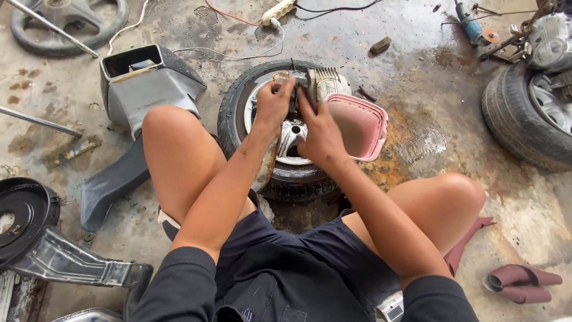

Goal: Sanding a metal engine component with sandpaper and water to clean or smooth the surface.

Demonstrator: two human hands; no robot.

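Person sits on stained concrete floor (417, 71), knees apart, a small tyre (233, 113) with silver rim lying flat between the legs. Both hands meet over the tyre's far edge on a finned metal engine part (326, 83) resting on the rim. Left hand (274, 104) has its grip closed round the part's near left end; right hand (320, 134) presses the part's dark middle, fingers curled on it, grip holding the part. Pink plastic tub (360, 126) leans against the tyre's right side, touching the engine part. Grey plastic fairing (146, 83) stands left of the tyre, a dark panel (110, 185) below it. Black round cover (24, 214) sits far left of the tyre. White power strip (279, 11) lies beyond the tyre, angle grinder (473, 27) beyond and right. Larger wheel (527, 116) far right. Maroon sandals (521, 283) right of the tyre, nearer the camera. No readable labels.
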